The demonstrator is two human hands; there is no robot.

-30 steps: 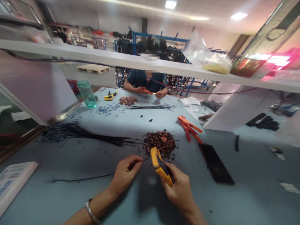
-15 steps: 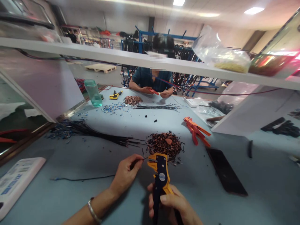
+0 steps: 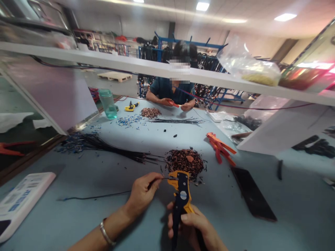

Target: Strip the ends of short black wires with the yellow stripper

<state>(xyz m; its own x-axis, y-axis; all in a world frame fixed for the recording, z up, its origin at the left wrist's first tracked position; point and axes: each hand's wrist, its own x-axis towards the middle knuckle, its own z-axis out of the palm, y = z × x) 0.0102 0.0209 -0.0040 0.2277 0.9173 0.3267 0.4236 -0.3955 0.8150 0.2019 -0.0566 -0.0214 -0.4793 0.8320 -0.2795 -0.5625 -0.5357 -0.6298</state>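
My left hand (image 3: 145, 190) pinches a thin black wire (image 3: 98, 196) close to its end, and the wire trails left across the table to a bluish tip. In my right hand (image 3: 195, 223) is a wire stripper (image 3: 181, 195) with a dark blue body and yellow jaws, held upright with fingers round its handles. The wire's short end reaches into the jaws from the left. Just behind them lies a heap of black and copper-coloured scraps (image 3: 180, 160). A bundle of black wires (image 3: 117, 150) spreads to the left of this heap.
Orange-red pliers (image 3: 220, 146) and a black phone (image 3: 253, 193) lie on the right. A white box-like device (image 3: 23, 205) sits at left. Across the table a co-worker (image 3: 171, 92) holds a red tool. A white shelf (image 3: 125, 64) crosses overhead; a green bottle (image 3: 107, 104) stands far left.
The wire's end now sits further into the stripper's jaws, and the jaws look closer together. The whole view has shifted slightly, while both hands keep nearly the same place.
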